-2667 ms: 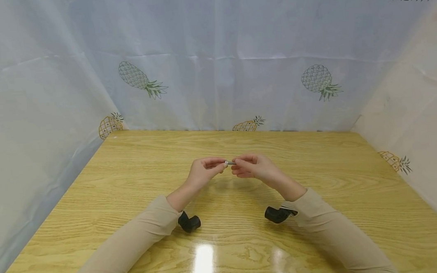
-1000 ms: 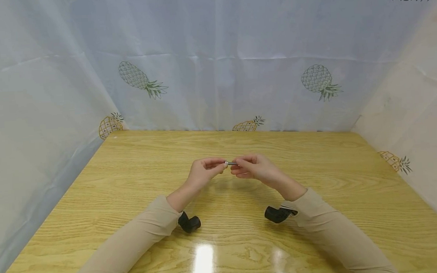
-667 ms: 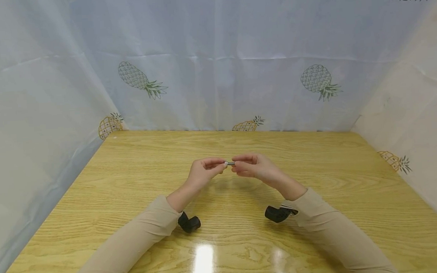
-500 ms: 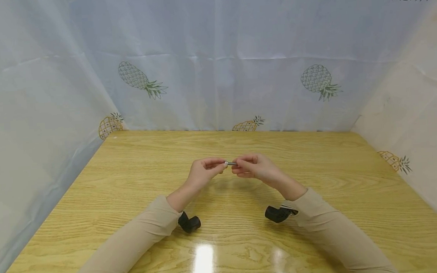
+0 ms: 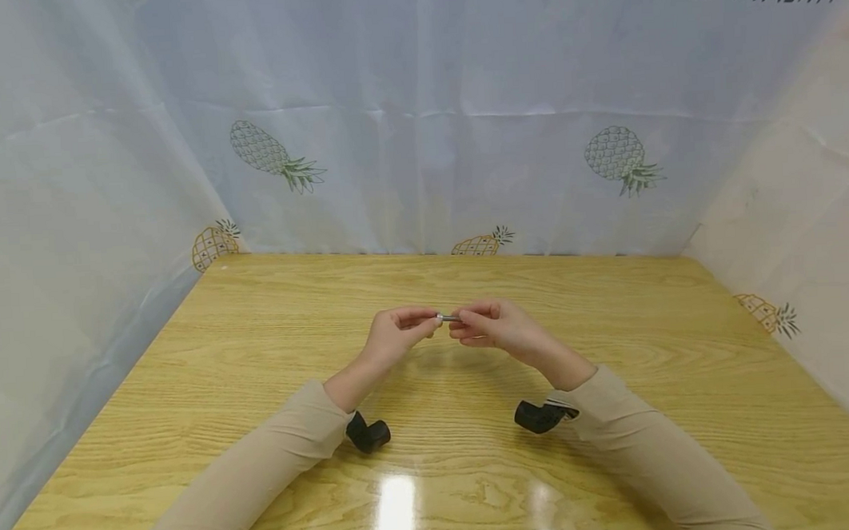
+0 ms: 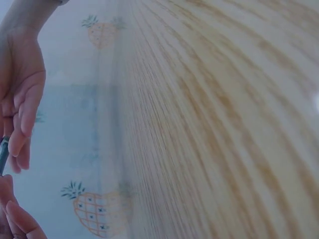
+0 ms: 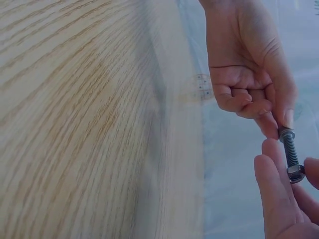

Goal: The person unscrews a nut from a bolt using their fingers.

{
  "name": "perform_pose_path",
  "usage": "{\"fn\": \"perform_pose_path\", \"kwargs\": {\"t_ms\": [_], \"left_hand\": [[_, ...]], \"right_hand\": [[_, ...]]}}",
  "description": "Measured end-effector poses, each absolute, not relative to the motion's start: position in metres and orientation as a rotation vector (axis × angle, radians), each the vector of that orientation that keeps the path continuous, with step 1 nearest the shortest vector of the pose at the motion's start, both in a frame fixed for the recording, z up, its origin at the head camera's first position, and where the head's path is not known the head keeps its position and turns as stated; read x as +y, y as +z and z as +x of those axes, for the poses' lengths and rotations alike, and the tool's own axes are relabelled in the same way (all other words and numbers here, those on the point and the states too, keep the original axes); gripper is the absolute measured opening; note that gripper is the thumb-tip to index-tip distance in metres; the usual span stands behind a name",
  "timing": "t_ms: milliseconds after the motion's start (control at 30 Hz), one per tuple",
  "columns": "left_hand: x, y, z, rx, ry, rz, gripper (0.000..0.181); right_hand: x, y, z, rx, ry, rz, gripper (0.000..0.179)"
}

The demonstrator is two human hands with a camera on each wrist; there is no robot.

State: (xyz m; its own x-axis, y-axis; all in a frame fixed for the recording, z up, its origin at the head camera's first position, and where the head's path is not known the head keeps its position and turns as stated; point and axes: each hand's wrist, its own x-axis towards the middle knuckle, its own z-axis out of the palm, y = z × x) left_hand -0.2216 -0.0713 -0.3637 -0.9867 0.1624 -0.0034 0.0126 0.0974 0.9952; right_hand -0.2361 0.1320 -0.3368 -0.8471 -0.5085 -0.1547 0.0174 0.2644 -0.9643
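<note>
A metal bolt (image 7: 290, 149) is held level in the air above the table, between the two hands. My left hand (image 5: 394, 331) pinches its left end, beside a thin collar that looks like a washer. In the right wrist view, bare thread runs from there to a hexagonal piece (image 7: 295, 174); whether this is a nut or the bolt's head I cannot tell. My right hand (image 5: 501, 327) has thumb and fingers about that hexagonal end, the other fingers loosely bent. In the left wrist view the bolt (image 6: 4, 152) is only partly visible at the left edge.
A wood-grain table (image 5: 435, 472) lies below the hands. Curtains (image 5: 420, 177) printed with pineapples stand behind it and on both sides. Black camera mounts, one at the left wrist (image 5: 368, 433) and one at the right wrist (image 5: 536, 416), stick out under the sleeves.
My right thumb and fingers shift slightly back and forth at the bolt's right end. My left hand keeps its pinch without moving. The bolt stays in the same place.
</note>
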Motion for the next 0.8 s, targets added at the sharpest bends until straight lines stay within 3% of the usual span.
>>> {"fn": "perform_pose_path", "kwargs": {"t_ms": [167,400,800], "left_hand": [[-0.07,-0.365,-0.224,2.25,2.015,0.141,0.026],[-0.0707,-0.3639,-0.2219,2.258,2.011,0.165,0.028],[-0.071,-0.3634,-0.2211,2.239,2.021,0.17,0.028]], "right_hand": [[0.1319,-0.3366,-0.2347,2.11,-1.639,-0.443,0.038],[0.1324,-0.3382,-0.2354,2.089,-1.639,-0.447,0.046],[0.1313,-0.34,-0.2366,2.093,-1.656,-0.401,0.038]]}}
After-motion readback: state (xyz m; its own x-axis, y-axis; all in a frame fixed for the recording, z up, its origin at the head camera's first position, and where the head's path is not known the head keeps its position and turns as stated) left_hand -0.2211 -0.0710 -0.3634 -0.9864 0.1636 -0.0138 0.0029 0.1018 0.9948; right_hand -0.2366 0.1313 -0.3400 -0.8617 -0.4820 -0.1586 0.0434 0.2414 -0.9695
